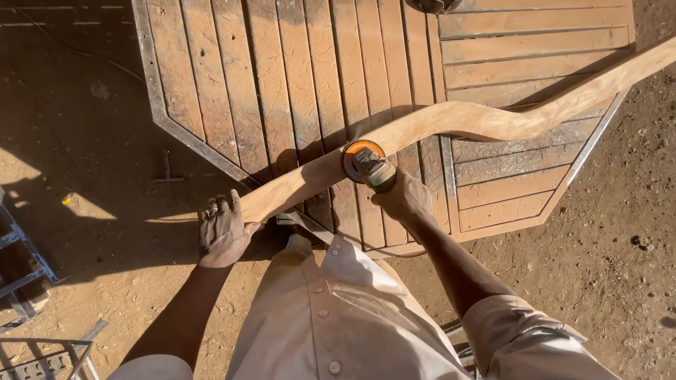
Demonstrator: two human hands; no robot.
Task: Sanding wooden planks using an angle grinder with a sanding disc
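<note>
A long curved wooden piece [465,119] lies across an octagonal slatted wooden tabletop [282,77], from the lower left to the upper right. My left hand [222,229] grips its near end, just off the table's edge. My right hand [405,200] holds a power sander [373,169] whose orange disc [355,151] presses against the piece's side near the middle.
Sandy dirt ground surrounds the table. A blue metal frame [21,260] stands at the left edge and more metal parts [56,355] lie at the bottom left. A small metal tool [167,172] rests on the ground left of the table.
</note>
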